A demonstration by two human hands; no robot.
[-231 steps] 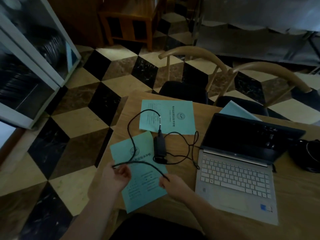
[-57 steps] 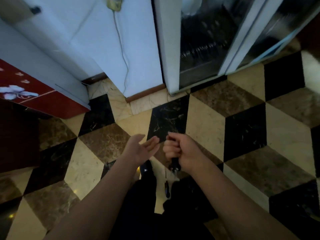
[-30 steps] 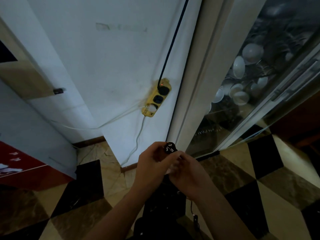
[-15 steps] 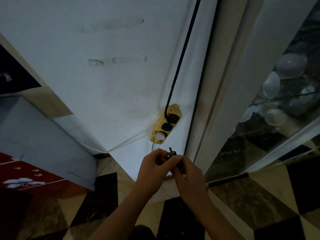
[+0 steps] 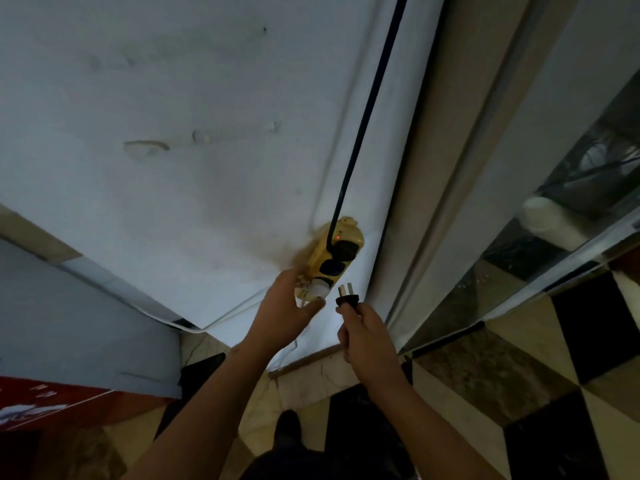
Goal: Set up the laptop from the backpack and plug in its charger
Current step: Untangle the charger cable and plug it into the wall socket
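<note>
The right hand pinched the charger plug with its prongs aimed up at the yellow power strip on the wall, just short of the sockets, seemingly lining up an insertion. The left hand, arm extended, cupped the strip's lower end with loosely spread fingers, probably steadying it against the push.

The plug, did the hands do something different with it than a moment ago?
Yes. The left hand let go of the plug and moved to the yellow power strip. The right hand alone now pinches the plug, nearer the strip. The black cable stays plugged in on top.
</note>
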